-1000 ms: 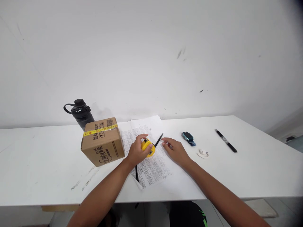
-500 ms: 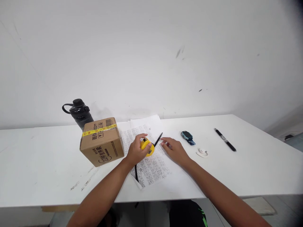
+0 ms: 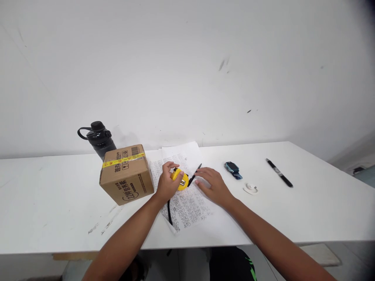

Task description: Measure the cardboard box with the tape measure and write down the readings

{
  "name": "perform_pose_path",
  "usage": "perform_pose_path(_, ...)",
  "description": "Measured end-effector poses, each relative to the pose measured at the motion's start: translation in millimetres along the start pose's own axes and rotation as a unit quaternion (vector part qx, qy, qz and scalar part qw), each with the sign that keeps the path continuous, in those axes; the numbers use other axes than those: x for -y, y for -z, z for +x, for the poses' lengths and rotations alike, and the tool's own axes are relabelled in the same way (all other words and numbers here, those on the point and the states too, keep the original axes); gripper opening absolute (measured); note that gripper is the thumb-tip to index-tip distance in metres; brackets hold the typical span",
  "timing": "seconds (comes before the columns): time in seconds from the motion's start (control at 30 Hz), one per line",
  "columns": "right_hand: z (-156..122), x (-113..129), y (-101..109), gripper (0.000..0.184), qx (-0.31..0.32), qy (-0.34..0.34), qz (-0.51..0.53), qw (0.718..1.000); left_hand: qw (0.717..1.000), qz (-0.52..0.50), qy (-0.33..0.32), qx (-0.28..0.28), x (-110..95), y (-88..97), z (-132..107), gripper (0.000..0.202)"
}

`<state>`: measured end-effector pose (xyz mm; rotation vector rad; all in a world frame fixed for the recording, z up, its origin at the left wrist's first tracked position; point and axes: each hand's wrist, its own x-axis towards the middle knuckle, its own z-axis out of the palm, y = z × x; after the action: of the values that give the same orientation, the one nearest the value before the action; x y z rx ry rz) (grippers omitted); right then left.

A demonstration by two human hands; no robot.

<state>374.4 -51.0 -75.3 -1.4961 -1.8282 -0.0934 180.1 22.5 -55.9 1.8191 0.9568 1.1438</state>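
Left hand on yellow tape measure, right hand flat beside it, both over printed sheet.

Near: left hand (image 3: 166, 186) fingers curled shut round the tape measure (image 3: 179, 179), resting on the printed sheet (image 3: 187, 205) on the table (image 3: 58, 207); no blade drawn out. Right hand (image 3: 213, 185) fingers spread, holding nothing, tips by a black pen (image 3: 195, 174). Further: cardboard box (image 3: 125, 173) left, black bottle (image 3: 99, 138) behind; blue watch (image 3: 233, 169), second pen (image 3: 279, 173) right.
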Motion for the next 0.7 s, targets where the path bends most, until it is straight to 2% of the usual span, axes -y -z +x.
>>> perform_pose_path(0.1,-1,6,-6,0.042,0.084,0.033,-0.015,0.996,0.999,-0.030,0.017,-0.041,3,-0.3,4,0.055)
perform_pose_path(0.2,-1,9,-11,0.042,0.144,0.036,-0.031,0.988,0.995,-0.055,0.045,-0.073,7,-0.1,7,0.055)
perform_pose_path(0.37,-1,9,-11,0.031,0.133,0.026,-0.029,0.990,0.992,-0.072,0.062,-0.084,12,0.7,10,0.053)
perform_pose_path(0.47,-1,8,-11,0.031,0.132,0.024,-0.024,0.991,0.992,-0.071,0.057,-0.082,11,1.1,9,0.053)
perform_pose_path(0.57,-3,7,-11,0.039,0.135,0.032,-0.012,0.990,0.993,-0.068,0.059,-0.079,10,1.5,9,0.053)
perform_pose_path(0.7,-6,7,-9,0.066,0.138,0.024,0.024,0.990,0.993,-0.070,0.063,-0.071,11,1.3,9,0.052)
